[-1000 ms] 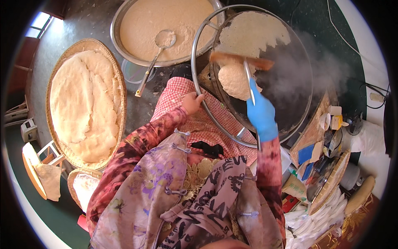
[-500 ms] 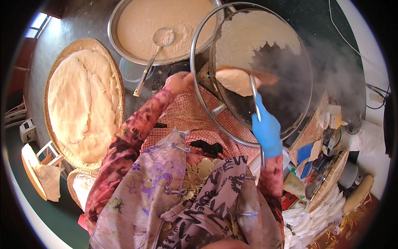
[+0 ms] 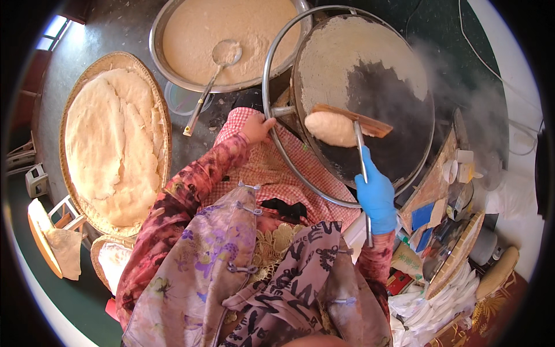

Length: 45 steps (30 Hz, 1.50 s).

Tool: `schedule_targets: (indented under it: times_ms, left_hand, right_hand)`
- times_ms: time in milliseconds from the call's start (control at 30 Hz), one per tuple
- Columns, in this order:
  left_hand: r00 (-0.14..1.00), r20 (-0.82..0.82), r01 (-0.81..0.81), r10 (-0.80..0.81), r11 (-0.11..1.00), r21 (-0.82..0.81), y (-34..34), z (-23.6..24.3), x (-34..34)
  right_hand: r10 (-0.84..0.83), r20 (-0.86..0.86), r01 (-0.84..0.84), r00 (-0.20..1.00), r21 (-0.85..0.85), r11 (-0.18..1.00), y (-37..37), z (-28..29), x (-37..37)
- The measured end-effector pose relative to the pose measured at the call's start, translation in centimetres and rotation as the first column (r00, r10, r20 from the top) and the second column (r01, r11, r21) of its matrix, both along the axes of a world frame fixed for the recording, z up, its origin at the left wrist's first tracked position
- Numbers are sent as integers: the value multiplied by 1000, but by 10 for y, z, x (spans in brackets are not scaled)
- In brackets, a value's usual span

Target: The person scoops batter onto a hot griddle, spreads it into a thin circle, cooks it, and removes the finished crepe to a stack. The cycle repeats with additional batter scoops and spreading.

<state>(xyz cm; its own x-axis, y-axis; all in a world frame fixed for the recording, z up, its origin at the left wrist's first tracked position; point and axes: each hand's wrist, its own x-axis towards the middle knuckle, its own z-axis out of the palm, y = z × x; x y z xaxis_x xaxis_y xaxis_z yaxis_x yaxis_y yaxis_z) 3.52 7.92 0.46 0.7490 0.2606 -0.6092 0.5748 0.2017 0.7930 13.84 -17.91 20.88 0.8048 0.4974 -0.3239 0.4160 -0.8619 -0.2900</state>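
My blue-gloved right hand (image 3: 376,194) is closed round the metal handle of a batter spreader (image 3: 373,123) with a flat wooden blade. The blade stands on a round dark griddle (image 3: 399,153), against a thick lump of pale batter (image 3: 328,128). A thin batter film (image 3: 332,52) with a ragged edge coats the griddle's far part, while its near part is dark and bare. At the griddle's left, my bare left hand (image 3: 257,127) is closed on the metal ring (image 3: 267,87) that surrounds it. Steam rises on the right.
Behind to the left stands a wide metal basin (image 3: 155,46) of batter, with a ladle (image 3: 205,98) resting in it. Thin flatbreads (image 3: 110,144) lie in an oval woven tray (image 3: 66,165) at left. Boxes, white bags (image 3: 436,306) and a board (image 3: 459,254) crowd the right.
The ring and griddle have turned clockwise, carrying the batter film down the right side. My right hand and the spreader have shifted slightly nearer; my left hand has moved a little nearer.
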Motion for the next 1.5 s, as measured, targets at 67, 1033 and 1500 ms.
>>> schedule_targets:
  times_ms: [67, 1033, 1500]
  left_hand:
    - [992, -14, 124, -123, 988, 89, 22, 1, 11]
    - [994, 79, -72, 70, 997, 28, 52, 3, 46]
    - [979, 72, -192, 190, 981, 21, -59, -3, -19]
  right_hand:
    - [-109, -29, 108, 994, -39, 993, 8, 6, 2]
    - [86, 145, -98, 986, 75, 992, 42, 12, 2]
    - [53, 85, -54, 995, 7, 999, 19, 1, -7]
